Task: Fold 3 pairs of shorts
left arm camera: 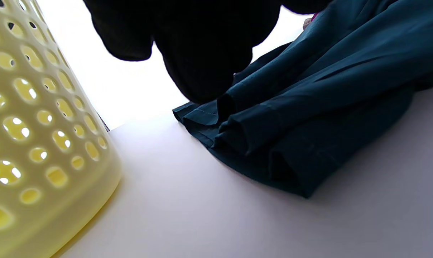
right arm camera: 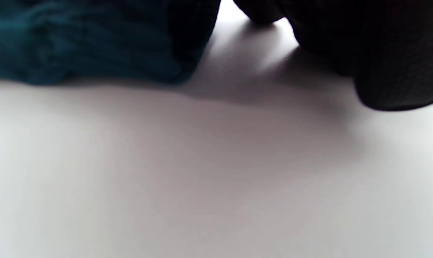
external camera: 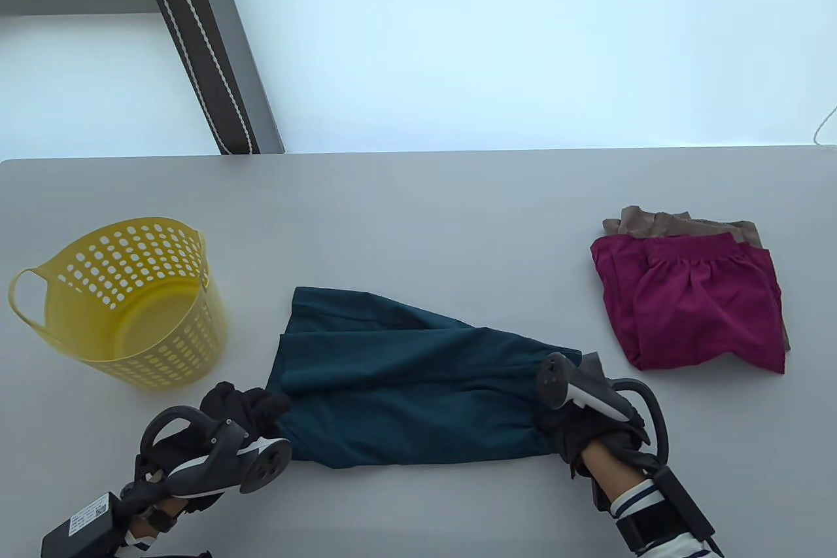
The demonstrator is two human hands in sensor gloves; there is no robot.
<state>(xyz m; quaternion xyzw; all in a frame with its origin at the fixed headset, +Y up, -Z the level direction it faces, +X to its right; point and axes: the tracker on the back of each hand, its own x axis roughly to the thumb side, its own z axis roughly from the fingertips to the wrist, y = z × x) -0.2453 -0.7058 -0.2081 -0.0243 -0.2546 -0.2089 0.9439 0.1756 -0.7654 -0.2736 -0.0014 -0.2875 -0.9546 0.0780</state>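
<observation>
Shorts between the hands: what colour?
Dark teal shorts, plain, no pattern. Clearest in the table view.

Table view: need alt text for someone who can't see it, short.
Two gloved hands hold a pair of dark teal shorts flat on a grey table, the left hand at its left end and the right hand at its right end. A yellow basket stands at left; folded magenta shorts lie on tan shorts at right.

You have three pairs of shorts on the surface (external camera: pixel 418 211): one teal pair (external camera: pixel 405 381), one magenta pair (external camera: pixel 693 303) and one tan pair (external camera: pixel 654 223) under the magenta one. You also have one yellow basket (external camera: pixel 124 303) and two gloved hands.
</observation>
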